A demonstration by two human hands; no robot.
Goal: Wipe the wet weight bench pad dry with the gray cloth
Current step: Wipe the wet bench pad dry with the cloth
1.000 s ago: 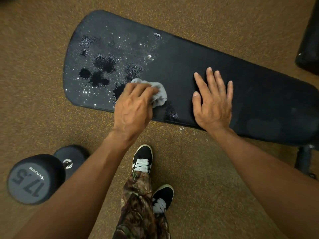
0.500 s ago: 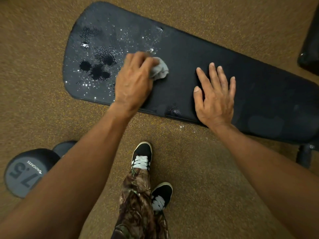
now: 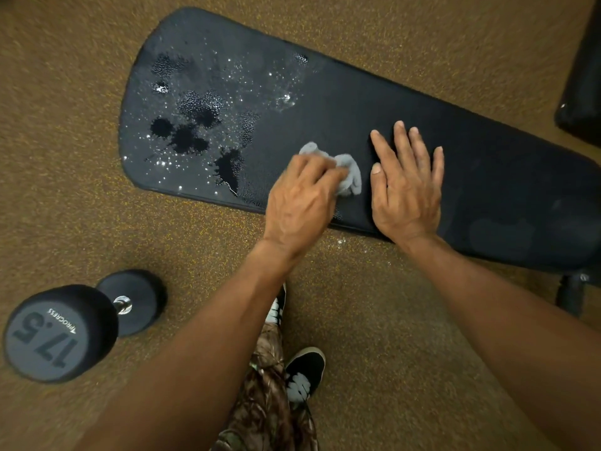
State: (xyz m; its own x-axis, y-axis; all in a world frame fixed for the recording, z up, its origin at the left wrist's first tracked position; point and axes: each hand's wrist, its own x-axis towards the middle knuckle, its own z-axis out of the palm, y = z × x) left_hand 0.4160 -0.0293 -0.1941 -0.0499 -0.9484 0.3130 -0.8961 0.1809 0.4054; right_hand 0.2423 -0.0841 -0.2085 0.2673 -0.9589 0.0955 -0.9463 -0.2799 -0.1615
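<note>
Nearest me at left, a black dumbbell (image 3: 65, 330) lies on the floor (image 3: 374, 320); stepping left, I could trip on it. My left hand (image 3: 302, 203) curls round the bunched gray cloth (image 3: 349, 174), pressing it on the weight bench pad (image 3: 487, 157) by its near edge. My right hand (image 3: 406, 187) lies flat just right, holding nothing. Farther left, puddles (image 3: 185, 131) sit unwiped: so small a wad may saturate and only smear them, or push water overboard.
</note>
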